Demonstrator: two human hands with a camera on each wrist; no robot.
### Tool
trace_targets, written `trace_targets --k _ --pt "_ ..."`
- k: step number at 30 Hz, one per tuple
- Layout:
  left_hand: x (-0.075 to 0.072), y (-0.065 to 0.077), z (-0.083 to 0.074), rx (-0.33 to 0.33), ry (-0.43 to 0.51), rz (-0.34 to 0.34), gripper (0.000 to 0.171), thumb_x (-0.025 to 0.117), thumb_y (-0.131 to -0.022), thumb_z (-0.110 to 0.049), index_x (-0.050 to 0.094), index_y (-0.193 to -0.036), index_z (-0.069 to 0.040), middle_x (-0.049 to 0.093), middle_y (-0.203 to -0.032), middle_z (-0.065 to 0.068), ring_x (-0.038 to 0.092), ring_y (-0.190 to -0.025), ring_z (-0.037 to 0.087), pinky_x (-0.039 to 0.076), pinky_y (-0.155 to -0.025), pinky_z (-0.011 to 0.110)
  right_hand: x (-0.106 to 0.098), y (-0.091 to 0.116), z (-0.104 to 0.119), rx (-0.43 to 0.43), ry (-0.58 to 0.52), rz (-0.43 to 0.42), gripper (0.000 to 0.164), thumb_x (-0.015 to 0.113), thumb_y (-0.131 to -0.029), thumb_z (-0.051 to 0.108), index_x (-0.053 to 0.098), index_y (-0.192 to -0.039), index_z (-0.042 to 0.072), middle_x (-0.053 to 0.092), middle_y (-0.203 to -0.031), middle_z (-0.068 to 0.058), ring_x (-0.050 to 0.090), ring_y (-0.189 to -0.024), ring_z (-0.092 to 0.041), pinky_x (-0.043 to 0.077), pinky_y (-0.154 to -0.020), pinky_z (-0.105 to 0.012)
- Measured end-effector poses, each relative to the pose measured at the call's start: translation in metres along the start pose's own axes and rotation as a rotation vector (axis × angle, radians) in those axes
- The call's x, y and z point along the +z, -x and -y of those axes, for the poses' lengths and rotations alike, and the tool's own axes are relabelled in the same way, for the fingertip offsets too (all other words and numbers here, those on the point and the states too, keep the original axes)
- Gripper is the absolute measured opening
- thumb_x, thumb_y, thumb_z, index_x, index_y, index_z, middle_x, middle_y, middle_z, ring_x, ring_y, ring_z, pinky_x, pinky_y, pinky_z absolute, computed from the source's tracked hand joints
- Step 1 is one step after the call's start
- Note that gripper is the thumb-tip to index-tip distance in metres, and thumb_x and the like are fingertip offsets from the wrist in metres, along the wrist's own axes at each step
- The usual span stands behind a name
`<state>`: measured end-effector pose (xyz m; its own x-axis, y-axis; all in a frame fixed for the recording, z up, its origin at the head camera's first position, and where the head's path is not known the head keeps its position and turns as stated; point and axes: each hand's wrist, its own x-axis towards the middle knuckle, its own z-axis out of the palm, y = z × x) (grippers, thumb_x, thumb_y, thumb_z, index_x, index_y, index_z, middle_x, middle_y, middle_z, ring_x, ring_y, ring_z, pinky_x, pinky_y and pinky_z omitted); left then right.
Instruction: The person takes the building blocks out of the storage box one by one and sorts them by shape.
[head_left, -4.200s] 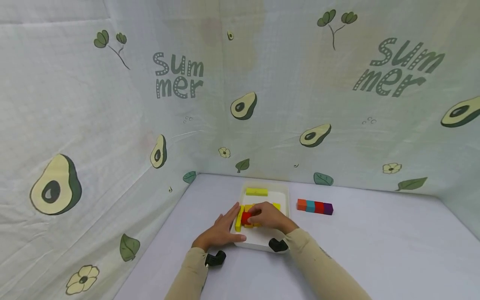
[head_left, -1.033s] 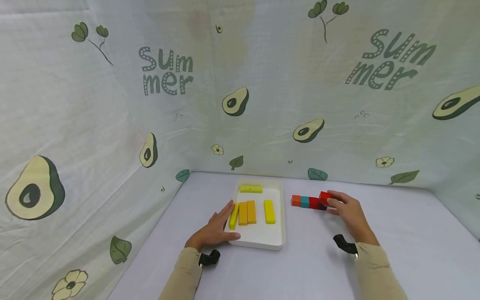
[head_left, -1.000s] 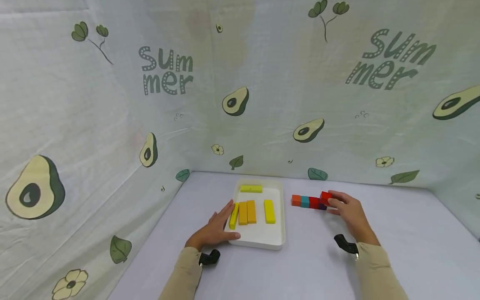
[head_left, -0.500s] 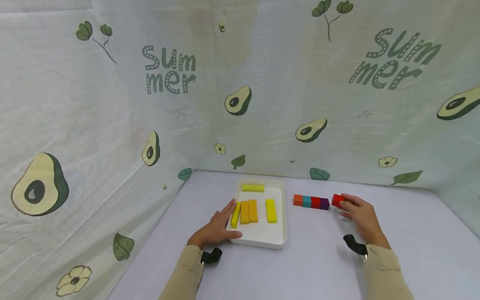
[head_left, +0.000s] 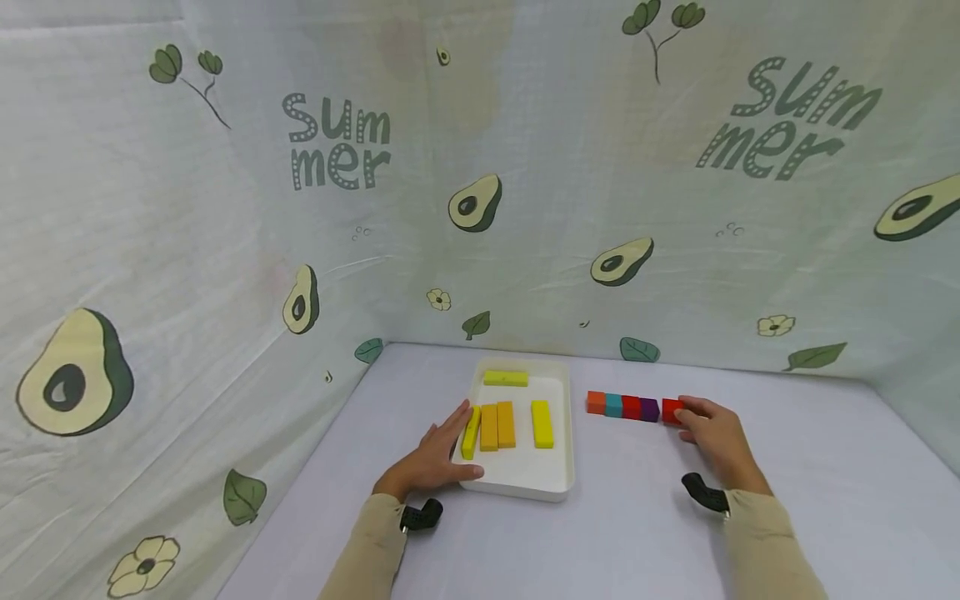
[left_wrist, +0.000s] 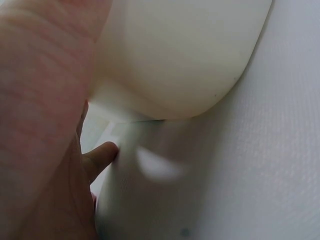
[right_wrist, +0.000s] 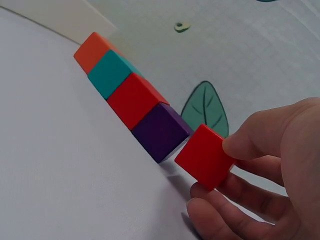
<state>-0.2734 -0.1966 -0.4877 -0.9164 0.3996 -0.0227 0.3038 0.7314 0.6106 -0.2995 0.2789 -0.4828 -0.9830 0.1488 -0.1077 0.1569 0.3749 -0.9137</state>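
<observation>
My right hand (head_left: 718,437) pinches a red cube (head_left: 672,411) between thumb and fingers at the right end of a row of cubes. In the right wrist view this red cube (right_wrist: 205,157) sits just beside the purple cube (right_wrist: 161,132), tilted a little against the row. Beyond the purple one come another red cube (right_wrist: 137,100), a teal cube (right_wrist: 111,74) and an orange cube (right_wrist: 94,52). My left hand (head_left: 429,462) rests with spread fingers at the left side of the white tray (head_left: 517,490); its wrist view shows mostly the tray's outer wall (left_wrist: 180,55).
Inside the tray lie two orange blocks (head_left: 497,426) side by side, a yellow block (head_left: 542,424) to their right, another yellow block (head_left: 506,378) at the back and a yellow block (head_left: 470,433) along the left wall. A printed cloth (head_left: 555,208) hangs behind the table.
My right hand has carried the red cube from the tray to the row, passed over the purple cube, then lowered it at that cube's right. My left hand stays by the tray.
</observation>
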Motion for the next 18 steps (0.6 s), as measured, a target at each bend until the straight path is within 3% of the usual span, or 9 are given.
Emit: trace_targets --k 4,11,18 --pt "0.001 0.000 0.001 0.003 -0.005 -0.006 0.110 0.072 -0.080 -0.062 0.013 -0.163 -0.020 0.005 -0.168 -0.005 0.010 -0.153 0.021 0.002 -0.121 0.055 0.002 -0.002 0.001 -0.002 0.014 -0.011 0.059 0.049 -0.105 0.031 0.037 -0.153 -0.001 0.038 -0.148 -0.030 0.058 -0.111 -0.033 0.054 -0.072 -0.015" --pt "0.001 0.002 -0.001 -0.004 0.002 -0.005 0.111 0.073 -0.080 -0.060 0.013 -0.163 -0.019 0.006 -0.168 -0.003 0.010 -0.153 0.022 0.002 -0.121 0.056 -0.003 -0.006 -0.004 -0.005 0.153 -0.004 0.057 0.049 -0.104 0.031 0.040 -0.151 -0.001 0.042 -0.143 -0.031 0.063 -0.093 -0.028 0.051 -0.076 -0.028" --pt "0.001 0.000 0.000 -0.006 -0.004 -0.007 0.110 0.072 -0.081 -0.061 0.012 -0.163 -0.019 0.005 -0.168 -0.004 0.009 -0.153 0.022 0.002 -0.121 0.055 -0.002 -0.010 0.001 -0.042 0.205 0.005 0.055 0.048 -0.104 0.029 0.041 -0.149 -0.002 0.044 -0.141 -0.030 0.059 -0.099 -0.032 0.053 -0.076 -0.028"
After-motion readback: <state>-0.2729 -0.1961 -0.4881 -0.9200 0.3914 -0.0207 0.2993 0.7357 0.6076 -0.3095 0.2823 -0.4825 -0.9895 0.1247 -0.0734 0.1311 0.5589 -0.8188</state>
